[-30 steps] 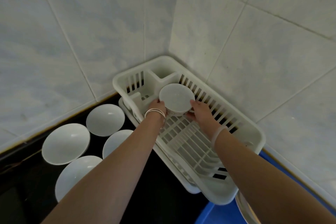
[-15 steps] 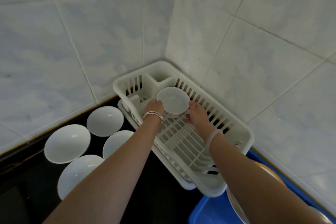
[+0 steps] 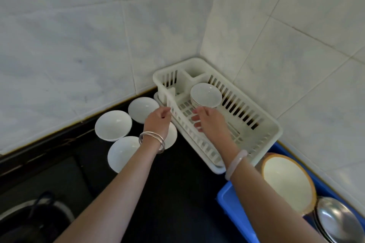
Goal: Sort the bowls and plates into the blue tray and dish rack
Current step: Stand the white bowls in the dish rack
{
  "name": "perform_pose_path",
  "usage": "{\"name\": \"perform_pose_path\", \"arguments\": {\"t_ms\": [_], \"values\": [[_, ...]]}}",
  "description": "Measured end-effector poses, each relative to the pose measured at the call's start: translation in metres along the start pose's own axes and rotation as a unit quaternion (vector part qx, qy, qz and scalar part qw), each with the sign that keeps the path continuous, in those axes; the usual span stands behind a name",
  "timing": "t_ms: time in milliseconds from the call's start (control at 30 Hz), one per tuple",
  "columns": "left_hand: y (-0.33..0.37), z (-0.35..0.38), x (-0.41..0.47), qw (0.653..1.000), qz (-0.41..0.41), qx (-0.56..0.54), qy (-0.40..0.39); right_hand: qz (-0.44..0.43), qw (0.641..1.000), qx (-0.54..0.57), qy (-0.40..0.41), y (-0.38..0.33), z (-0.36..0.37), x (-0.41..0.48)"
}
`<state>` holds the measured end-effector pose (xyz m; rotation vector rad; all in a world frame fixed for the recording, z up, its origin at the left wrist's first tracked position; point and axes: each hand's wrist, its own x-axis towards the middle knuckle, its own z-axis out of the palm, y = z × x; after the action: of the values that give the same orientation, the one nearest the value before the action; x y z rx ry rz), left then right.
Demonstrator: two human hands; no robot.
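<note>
A white slatted plastic dish rack sits in the far corner of the black worktop, pushed against the two pale tiled walls. Inside it, at the far end and just beside the closed cutlery compartment, stands a small white ceramic bowl with a thin gold rim, upright and tipped slightly toward the camera.

The right hand, with a pale bangle on its wrist, hovers over the rack's floor with its fingers relaxed and spread, holding nothing. Its fingertips lie just short of the small bowl, and whether they touch it cannot be told. The left hand, with silver bangles on its wrist, is at the rack's left wall with its fingers loosely bent and nothing in them.

Left of the rack, along the worktop's far edge, four plain white round bowls stand upright in a close cluster: one nearest the wall, one to its left, one nearer the camera, and one mostly hidden under the left wrist.

At the worktop's right edge, just beside the rack's near end, a blue plastic tray holds a cream plate with a brown rim and, nearer the camera, a shiny round steel dish.
</note>
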<state>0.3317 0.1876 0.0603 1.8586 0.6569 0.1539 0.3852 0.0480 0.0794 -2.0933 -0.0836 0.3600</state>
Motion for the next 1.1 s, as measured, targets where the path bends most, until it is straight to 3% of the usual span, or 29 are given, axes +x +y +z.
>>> {"name": "perform_pose_path", "arguments": {"t_ms": [167, 333, 500, 600, 733, 900, 1100], "values": [[-0.054, -0.044, -0.041, 0.995, -0.061, 0.021, 0.077, 0.022, 0.987, -0.151, -0.060, 0.021, 0.058, -0.035], [-0.102, -0.064, -0.060, 0.980, -0.104, 0.056, 0.159, 0.057, 0.969, -0.232, -0.054, 0.045, 0.091, -0.039], [-0.133, -0.075, -0.061, 0.969, -0.184, 0.022, 0.162, 0.157, 0.984, -0.075, -0.033, 0.056, 0.110, -0.028], [-0.146, -0.077, -0.060, 0.965, -0.214, -0.031, 0.149, 0.232, 0.971, 0.052, -0.017, 0.053, 0.117, -0.023], [-0.154, -0.076, -0.059, 0.958, -0.223, -0.114, 0.142, 0.256, 0.951, 0.173, 0.018, 0.048, 0.120, -0.021], [-0.160, -0.079, -0.055, 0.949, -0.232, -0.169, 0.131, 0.242, 0.957, 0.157, 0.040, 0.042, 0.110, -0.026], [-0.163, -0.079, -0.055, 0.935, -0.244, -0.224, 0.127, 0.151, 0.988, 0.033, 0.001, 0.020, 0.102, -0.035]]}}
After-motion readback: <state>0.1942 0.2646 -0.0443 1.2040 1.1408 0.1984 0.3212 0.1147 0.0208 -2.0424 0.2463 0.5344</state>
